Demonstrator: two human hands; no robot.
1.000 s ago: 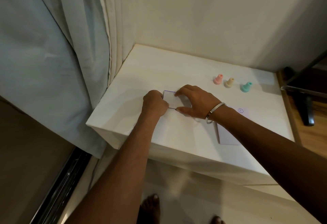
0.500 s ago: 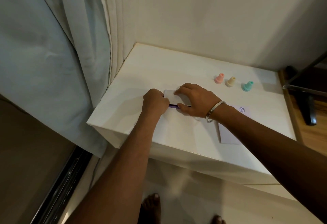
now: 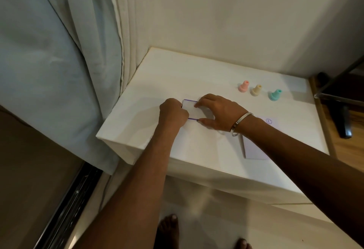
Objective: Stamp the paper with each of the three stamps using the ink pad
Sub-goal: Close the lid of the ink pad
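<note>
Two hands are working on the ink pad (image 3: 192,110), a flat white case with a violet edge lying near the front left part of the desk (image 3: 216,67). The left hand (image 3: 173,111) is curled into a loose fist at the pad's left end, its fingers seeming to pinch that edge. The right hand (image 3: 218,111) is arched over the right end, thumb at the near edge and fingers (image 3: 201,102) at the far edge, gripping the case between them. Judging by this, the lid is being opened or shut; which one cannot be told from this view alone.

Three stamps are standing upright in a row well behind and right of the hands, none being held: pink (image 3: 243,86), cream (image 3: 256,90) and teal (image 3: 274,95). The paper (image 3: 254,150) is lying to the right, partly under the right forearm, with one round mark (image 3: 268,121) showing near its far corner. So at least one print seems done. Any further prints would be hidden by the arm, so the count remains uncertain.

Ink inside the pad is not showing, the left fingertips are tucked out of sight, and the mark's design is too small to read. A bangle (image 3: 239,123) is sitting on the right wrist.
</note>
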